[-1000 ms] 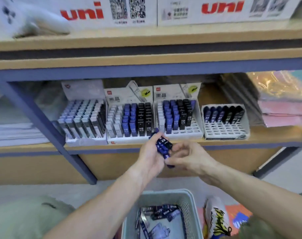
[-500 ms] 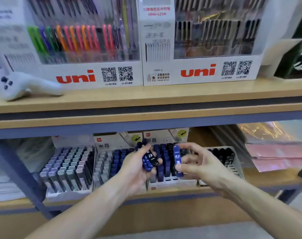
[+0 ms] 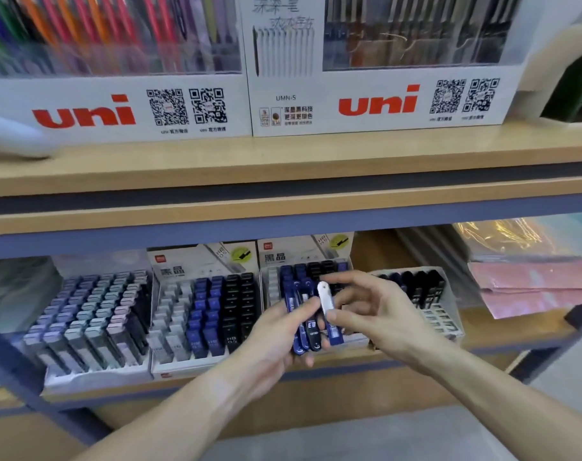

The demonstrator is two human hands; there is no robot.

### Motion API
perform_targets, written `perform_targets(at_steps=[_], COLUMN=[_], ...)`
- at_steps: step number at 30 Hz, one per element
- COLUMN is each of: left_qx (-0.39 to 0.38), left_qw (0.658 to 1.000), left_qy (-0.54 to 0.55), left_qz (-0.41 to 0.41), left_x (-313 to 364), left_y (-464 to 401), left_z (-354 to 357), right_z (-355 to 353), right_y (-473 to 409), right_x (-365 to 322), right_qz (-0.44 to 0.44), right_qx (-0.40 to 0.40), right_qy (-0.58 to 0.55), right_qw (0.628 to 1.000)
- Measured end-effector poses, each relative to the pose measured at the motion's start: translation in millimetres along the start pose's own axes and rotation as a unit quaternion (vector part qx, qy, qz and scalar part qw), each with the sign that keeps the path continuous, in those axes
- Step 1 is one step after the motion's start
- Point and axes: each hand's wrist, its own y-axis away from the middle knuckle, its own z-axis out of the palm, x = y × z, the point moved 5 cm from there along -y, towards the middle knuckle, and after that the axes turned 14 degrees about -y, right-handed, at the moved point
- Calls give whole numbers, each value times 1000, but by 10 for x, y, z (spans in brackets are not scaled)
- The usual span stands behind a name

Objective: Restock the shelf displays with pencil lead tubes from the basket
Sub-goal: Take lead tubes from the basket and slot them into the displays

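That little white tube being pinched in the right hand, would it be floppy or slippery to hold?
Probably stiff: the white tube stays straight though the right hand pinches it only near its lower end. Likely light, since fingertips alone hold it up. Its smooth, glossy-looking plastic might slip a little. The left hand manages a whole bunch of blue tubes at once.

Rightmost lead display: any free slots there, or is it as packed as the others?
The rightmost display has bare grid slots along its front rows; tubes fill only its back. The far-left display and the one beside it look full. Both hands hide much of the third display.
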Motion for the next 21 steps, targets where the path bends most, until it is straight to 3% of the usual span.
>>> perform_targets(at_steps=[8, 13, 21], left_qx=[-20, -20, -44], left_qw=[999, 996, 996], left_qy=[26, 72, 34], left_qz=[-21, -49, -63], left_x=[-90, -119, -302], left_y=[-196, -311, -360], left_z=[194, 395, 764], right_z=[-237, -591, -1064], right_y=[2, -25, -66], right_x=[69, 39, 166], right_qz=[-3, -16, -49], right_qx=[68, 162, 209], right_qy=[22, 45, 230], right_qw=[997, 986, 949])
